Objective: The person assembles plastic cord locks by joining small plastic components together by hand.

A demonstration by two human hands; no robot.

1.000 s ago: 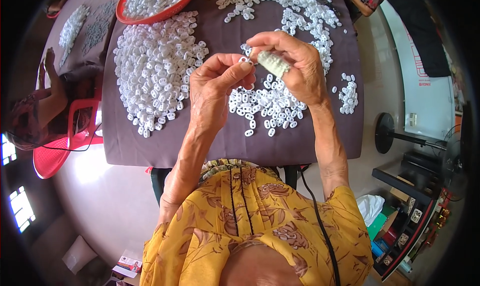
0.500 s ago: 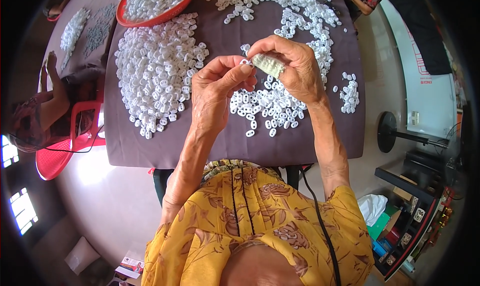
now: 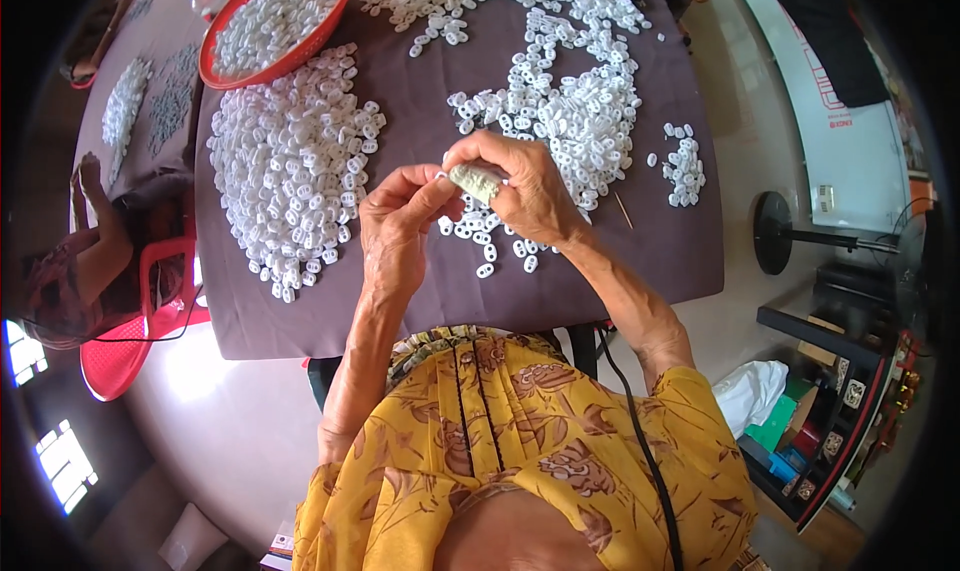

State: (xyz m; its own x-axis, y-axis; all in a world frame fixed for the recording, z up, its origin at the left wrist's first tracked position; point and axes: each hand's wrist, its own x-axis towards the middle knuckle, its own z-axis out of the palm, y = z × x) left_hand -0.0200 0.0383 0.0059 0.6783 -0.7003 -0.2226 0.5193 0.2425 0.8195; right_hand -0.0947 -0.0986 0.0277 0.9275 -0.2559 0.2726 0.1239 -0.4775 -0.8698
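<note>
My left hand [image 3: 398, 216] is closed in a pinch on a small white oval two-hole plastic piece [image 3: 441, 175]. Meeting it from the right is my right hand [image 3: 520, 186], its index finger and thumb also pinched at that spot. A pale green, crumpled wrap [image 3: 475, 183] lies along the right thumb, apparently covering it. What the right fingertips grip is too small to make out. Under and beyond the right hand spreads a loose heap of the same white pieces [image 3: 585, 131]. A larger heap [image 3: 285, 171] lies left of my left hand.
A red plastic basket [image 3: 232, 77] full of white pieces stands at the far left of the brown-covered table [image 3: 450, 306]. A small pile [image 3: 684, 171] and a thin stick [image 3: 624, 211] lie at the right. Another person's arm [image 3: 95, 221] is at the left, beside a red chair [image 3: 120, 366].
My view has shifted, so both hands appear lower and further left. They stay together at the small white piece. The thin stick on the table now shows past my right forearm.
</note>
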